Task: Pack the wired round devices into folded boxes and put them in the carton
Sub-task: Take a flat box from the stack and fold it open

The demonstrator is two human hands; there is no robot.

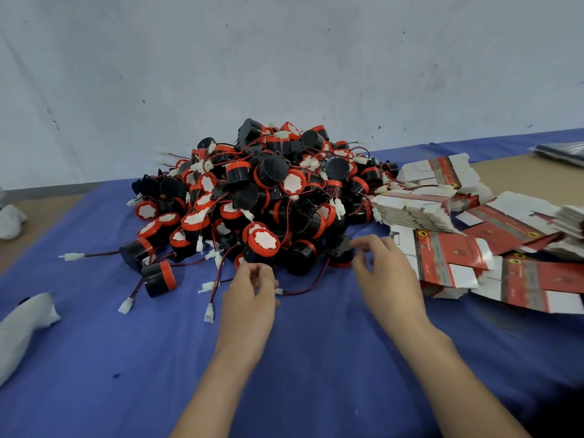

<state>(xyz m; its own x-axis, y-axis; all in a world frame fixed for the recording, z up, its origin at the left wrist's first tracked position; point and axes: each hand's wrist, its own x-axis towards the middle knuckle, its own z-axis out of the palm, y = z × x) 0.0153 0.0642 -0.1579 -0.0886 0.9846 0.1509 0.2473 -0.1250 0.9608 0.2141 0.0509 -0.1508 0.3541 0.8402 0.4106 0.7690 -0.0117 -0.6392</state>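
A big heap of round black devices (265,197) with red rims, white labels and red-black wires ending in white plugs lies on the blue cloth (126,358). My left hand (249,298) hovers at the heap's front edge with fingers loosely curled and nothing visible between them. A white plug (278,291) on a wire lies right beside it. My right hand (388,276) hangs just right of a black device (339,249), fingers relaxed and holding nothing. Stacks of flat, unfolded red-and-white boxes (442,260) lie fanned out to the right, close to that hand.
A white bundled object (22,324) lies at the left edge, and another white one (9,219) sits farther back. Loose devices and plugs (158,278) trail from the heap's left. A grey wall stands behind the heap. A dark flat stack (562,153) lies at the far right.
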